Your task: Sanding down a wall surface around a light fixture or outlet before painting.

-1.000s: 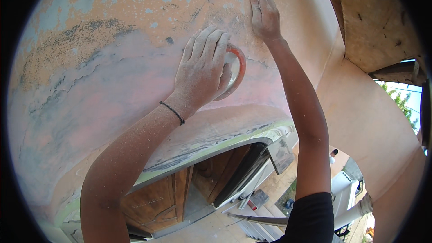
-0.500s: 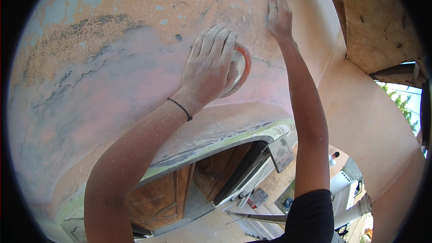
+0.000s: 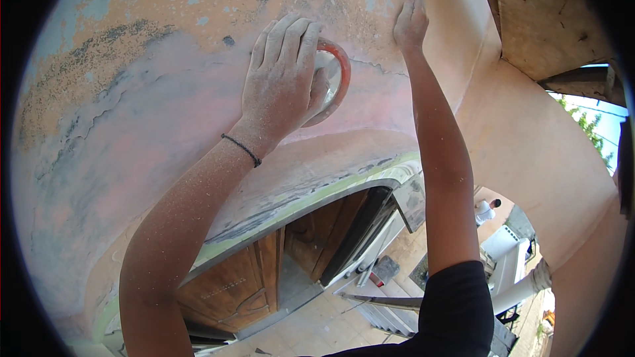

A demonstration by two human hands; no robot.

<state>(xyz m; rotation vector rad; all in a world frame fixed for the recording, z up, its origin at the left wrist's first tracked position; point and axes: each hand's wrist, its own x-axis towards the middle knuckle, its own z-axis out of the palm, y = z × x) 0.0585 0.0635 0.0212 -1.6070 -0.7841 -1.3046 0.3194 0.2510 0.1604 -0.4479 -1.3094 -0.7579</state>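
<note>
My left hand [image 3: 283, 69], coated in pale dust, is closed on a round dish-like disc [image 3: 338, 79] with an orange-red rim and a whitish middle. It presses that disc against the curved wall [image 3: 139, 152], and the fingers hide much of it. Higher up and to the right, my right hand [image 3: 411, 21] leans on the wall with its fingers stretched upward and close together. Nothing shows in it, though its palm is turned from view. Under both hands the wall surface is patchy, with peeling orange and grey-blue paint above a smoother pinkish band and a thin crack.
Below the wall's lower edge are brown wooden doors [image 3: 231, 287] and a tiled floor [image 3: 324, 327] far down. A person in a white top [image 3: 486, 211] stands down there. A wooden panel [image 3: 555, 26] juts out at upper right, and a pale pipe [image 3: 522, 291] runs at lower right.
The view has shifted, so the wall and my left hand lie farther left and up. My left hand keeps its hold on the disc. The person below shows more fully.
</note>
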